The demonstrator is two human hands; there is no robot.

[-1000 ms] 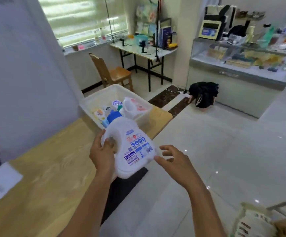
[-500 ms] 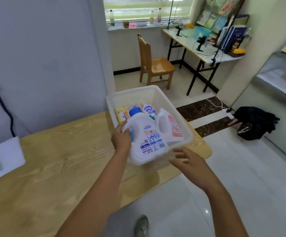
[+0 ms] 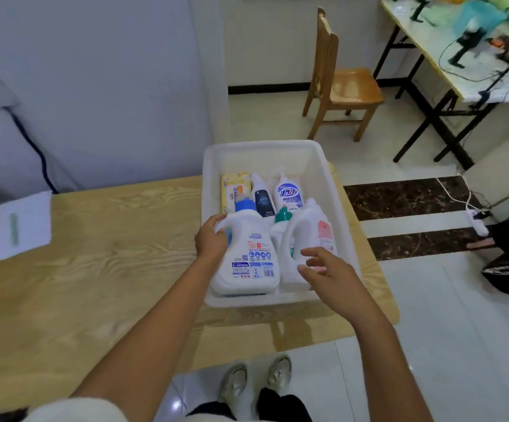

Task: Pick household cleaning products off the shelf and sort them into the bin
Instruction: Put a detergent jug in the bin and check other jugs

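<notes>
Grip: left hand (image 3: 212,239) wraps the handle of the blue-capped detergent jug (image 3: 248,254), low in the near-left of the white bin (image 3: 262,146).
Free hand: right hand (image 3: 329,272) hovers at the pink-labelled jug (image 3: 311,236), fingers loosely spread, holding nothing.
Risk: a tight fit could wedge the two jugs or tip the pink one.
Crowding: small bottles (image 3: 288,193) and a yellow pack (image 3: 236,185) fill the far end.
</notes>
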